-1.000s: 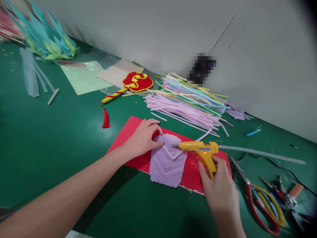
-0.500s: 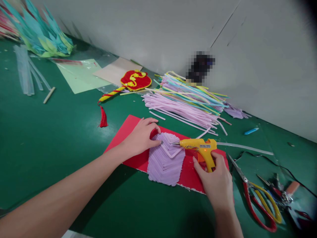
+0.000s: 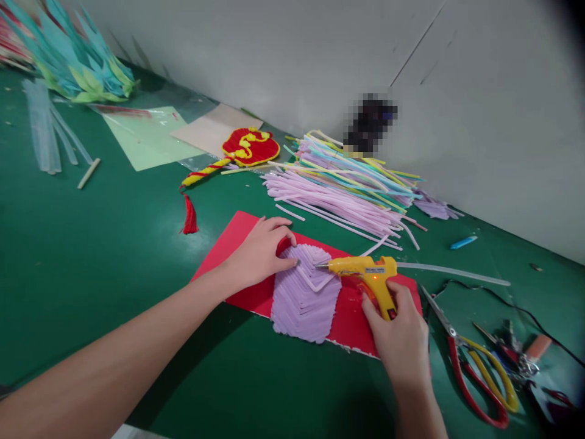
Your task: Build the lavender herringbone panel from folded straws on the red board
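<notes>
A lilac panel (image 3: 304, 317) of pipe cleaners laid in V-shaped rows rests on a red board (image 3: 354, 323). One V-shaped pipe cleaner (image 3: 316, 288) stands slightly proud of its upper part. My left hand (image 3: 262, 250) reaches over the board, its thumb and index finger bent onto the panel's upper left edge, holding it. In my right hand (image 3: 400, 332) is a yellow hot glue gun (image 3: 363, 267), gripped by its handle. The gun's metal nozzle points left, over the panel just above the V. A clear glue stick (image 3: 452, 271) sticks out of its back.
Behind the board lies a pile of pastel pipe cleaners (image 3: 336, 204). A red and yellow fan (image 3: 251, 146) with a tassel lies left of it. Scissors (image 3: 475, 366) and small tools (image 3: 516, 353) are at the right. Glue sticks (image 3: 43, 131) lie far left. A wall (image 3: 274, 55) bounds the back.
The glue gun has shifted slightly left, its nozzle further over the panel. Less of its orange trigger shows. My left hand stays in place.
</notes>
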Motion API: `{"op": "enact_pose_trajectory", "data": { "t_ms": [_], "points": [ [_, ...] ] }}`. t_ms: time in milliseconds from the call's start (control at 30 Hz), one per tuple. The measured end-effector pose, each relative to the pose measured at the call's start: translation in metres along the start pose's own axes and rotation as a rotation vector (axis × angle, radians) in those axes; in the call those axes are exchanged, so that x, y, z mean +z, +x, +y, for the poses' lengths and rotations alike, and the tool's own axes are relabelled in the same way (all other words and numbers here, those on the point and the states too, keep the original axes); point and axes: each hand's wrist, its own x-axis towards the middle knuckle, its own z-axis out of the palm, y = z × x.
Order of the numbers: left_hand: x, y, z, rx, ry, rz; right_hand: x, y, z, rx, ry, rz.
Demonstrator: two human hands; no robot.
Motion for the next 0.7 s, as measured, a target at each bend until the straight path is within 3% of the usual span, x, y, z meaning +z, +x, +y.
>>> {"op": "enact_pose_trajectory", "data": {
  "t_ms": [700],
  "points": [
    [-0.0001,-0.0004,0.0005,-0.004,-0.022,0.0,0.0012,0.0005,0.0034,-0.023,0.025,-0.013]
  ]
}}
